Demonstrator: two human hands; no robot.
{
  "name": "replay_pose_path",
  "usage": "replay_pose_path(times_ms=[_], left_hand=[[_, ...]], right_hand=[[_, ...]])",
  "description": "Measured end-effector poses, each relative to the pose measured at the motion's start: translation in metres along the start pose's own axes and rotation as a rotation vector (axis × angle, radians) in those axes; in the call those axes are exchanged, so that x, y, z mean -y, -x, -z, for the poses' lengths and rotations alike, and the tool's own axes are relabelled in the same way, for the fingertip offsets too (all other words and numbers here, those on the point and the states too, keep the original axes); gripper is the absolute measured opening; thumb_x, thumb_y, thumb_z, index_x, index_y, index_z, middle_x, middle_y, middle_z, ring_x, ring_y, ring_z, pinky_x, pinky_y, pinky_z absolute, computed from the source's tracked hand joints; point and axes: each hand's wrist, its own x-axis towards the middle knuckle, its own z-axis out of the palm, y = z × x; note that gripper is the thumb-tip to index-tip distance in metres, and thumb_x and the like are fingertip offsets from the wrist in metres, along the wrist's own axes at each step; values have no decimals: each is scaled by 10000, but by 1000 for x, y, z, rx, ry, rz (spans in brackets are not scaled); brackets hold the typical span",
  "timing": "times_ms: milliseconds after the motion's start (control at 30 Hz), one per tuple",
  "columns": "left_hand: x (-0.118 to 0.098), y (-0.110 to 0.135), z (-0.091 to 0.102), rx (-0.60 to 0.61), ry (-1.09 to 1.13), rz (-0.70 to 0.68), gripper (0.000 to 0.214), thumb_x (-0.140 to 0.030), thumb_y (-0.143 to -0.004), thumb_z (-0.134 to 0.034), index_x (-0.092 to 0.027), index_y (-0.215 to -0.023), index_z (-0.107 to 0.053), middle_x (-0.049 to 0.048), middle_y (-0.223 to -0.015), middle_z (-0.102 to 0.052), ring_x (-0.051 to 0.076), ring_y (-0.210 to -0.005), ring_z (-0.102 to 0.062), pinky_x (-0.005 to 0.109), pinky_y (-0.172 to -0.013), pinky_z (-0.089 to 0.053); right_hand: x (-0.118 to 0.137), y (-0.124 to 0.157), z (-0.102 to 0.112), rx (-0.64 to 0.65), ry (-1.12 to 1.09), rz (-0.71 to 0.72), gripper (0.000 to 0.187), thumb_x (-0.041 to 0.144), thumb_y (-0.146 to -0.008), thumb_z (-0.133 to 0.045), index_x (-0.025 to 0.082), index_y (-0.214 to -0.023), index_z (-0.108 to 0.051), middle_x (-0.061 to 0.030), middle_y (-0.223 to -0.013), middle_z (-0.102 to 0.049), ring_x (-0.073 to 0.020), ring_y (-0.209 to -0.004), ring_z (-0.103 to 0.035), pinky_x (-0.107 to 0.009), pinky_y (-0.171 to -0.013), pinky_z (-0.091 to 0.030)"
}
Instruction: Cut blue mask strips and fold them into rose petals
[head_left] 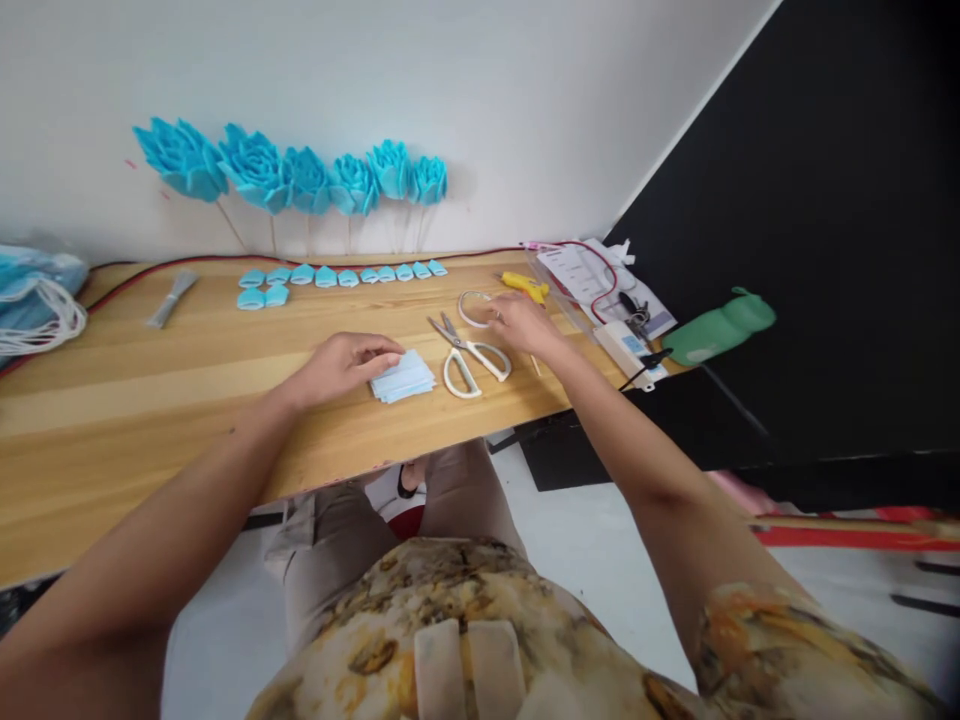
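My left hand (pixel 346 363) rests on the wooden table (pixel 150 400), its fingertips curled onto a small stack of light blue squares (pixel 405 377). My right hand (pixel 523 322) reaches further out, with its fingers on a roll of clear tape (pixel 472 307). White-handled scissors (pixel 469 356) lie between the two hands, blades pointing away from me. A yellow glue gun (pixel 526 286) lies just beyond my right hand.
A row of folded blue petals (pixel 337 277) lies near the wall, under several blue paper roses (pixel 289 177) on sticks. At the right end lie a clear tray with papers (pixel 592 277), a white power strip (pixel 626 347) and a green bottle (pixel 718 329). At far left are blue masks (pixel 34 297).
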Motion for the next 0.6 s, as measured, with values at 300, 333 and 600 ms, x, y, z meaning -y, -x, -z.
replay_pose_path(times_ms=[300,333,600], left_hand=[[-17,1,5,-339,-264,-239,345,-428,-941,-512,-252,-1172,-698,98,-1283,-686,290,-1206,-618,506,-1056,-459],[-21,2,4,-361,-280,-283,356,-393,-945,-506,-251,-1227,-671,100,-1342,-652,290,-1261,-584,514,-1087,-431],[-20,0,-2,-240,-440,-298,312,-318,-972,-455,-188,-1052,-727,109,-939,-755,253,-928,-677,427,-881,-462]], right_hand=[[40,-4,25,105,8,149,171,247,-956,-536,201,-1043,-676,-62,-907,-736,-216,-811,-646,-298,-697,-374],[53,-2,32,108,35,198,169,243,-958,-535,201,-1048,-671,-64,-909,-734,-220,-813,-646,-300,-684,-362],[127,3,58,10,-21,446,260,198,-980,-445,224,-1062,-691,-78,-1084,-723,-255,-1088,-638,-378,-874,-479]])
